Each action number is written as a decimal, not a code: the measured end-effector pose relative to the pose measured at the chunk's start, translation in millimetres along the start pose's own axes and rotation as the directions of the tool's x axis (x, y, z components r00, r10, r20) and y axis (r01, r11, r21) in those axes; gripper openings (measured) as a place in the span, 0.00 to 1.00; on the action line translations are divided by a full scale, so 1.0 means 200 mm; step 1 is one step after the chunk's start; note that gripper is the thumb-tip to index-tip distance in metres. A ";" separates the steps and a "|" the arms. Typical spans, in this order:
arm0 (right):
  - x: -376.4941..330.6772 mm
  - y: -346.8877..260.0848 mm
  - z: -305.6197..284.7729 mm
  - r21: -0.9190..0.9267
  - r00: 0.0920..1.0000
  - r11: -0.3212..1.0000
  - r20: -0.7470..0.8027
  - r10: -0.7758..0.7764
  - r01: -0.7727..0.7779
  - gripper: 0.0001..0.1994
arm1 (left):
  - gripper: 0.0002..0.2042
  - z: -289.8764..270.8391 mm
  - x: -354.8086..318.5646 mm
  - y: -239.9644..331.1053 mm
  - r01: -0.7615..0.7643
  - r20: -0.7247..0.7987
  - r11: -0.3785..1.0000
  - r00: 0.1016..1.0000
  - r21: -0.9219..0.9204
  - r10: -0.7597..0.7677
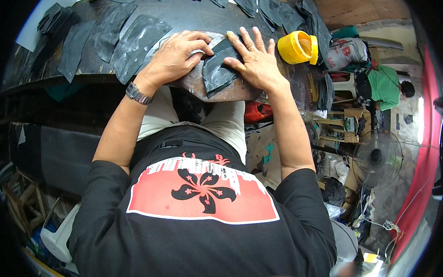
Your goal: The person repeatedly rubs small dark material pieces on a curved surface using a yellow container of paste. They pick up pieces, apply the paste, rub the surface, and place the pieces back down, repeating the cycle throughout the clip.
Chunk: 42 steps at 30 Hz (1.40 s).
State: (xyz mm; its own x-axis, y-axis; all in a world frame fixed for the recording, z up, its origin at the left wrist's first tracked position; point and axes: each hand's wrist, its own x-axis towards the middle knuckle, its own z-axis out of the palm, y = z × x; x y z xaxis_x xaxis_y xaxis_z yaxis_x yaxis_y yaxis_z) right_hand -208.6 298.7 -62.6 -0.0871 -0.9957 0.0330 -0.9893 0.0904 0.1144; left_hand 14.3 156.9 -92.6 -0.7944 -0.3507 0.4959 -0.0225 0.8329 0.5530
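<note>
I see my left hand (175, 56), with a metal wristwatch (137, 93) on its wrist, curled with fingertips pressing down on the left edge of a dark rubber piece (218, 67). My right hand (256, 61) lies flat on the same piece, fingers spread wide, gripping nothing. The piece rests on a grey pad at the near edge of the dark worktop (187, 15), straight ahead of me. More black rubber cut-outs (137, 43) lie to the left. A yellow tub (297, 47) sits tipped on its side just right of my right hand.
</note>
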 end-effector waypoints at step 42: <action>-0.29 -0.24 -0.11 0.708 0.969 0.663 -0.207 -0.133 0.242 0.28 | 0.10 -0.02 0.01 0.01 -0.072 0.050 0.994 0.996 0.086 0.068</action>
State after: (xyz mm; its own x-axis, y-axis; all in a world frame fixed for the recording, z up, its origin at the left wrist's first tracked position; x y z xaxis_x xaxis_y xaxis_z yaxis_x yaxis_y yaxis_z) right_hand -152.4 353.2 -47.4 0.0715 -0.9724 0.2223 -0.7602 -0.1974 -0.6190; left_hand 15.1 155.2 -87.8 -0.8236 -0.2712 0.4982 -0.0169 0.8896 0.4564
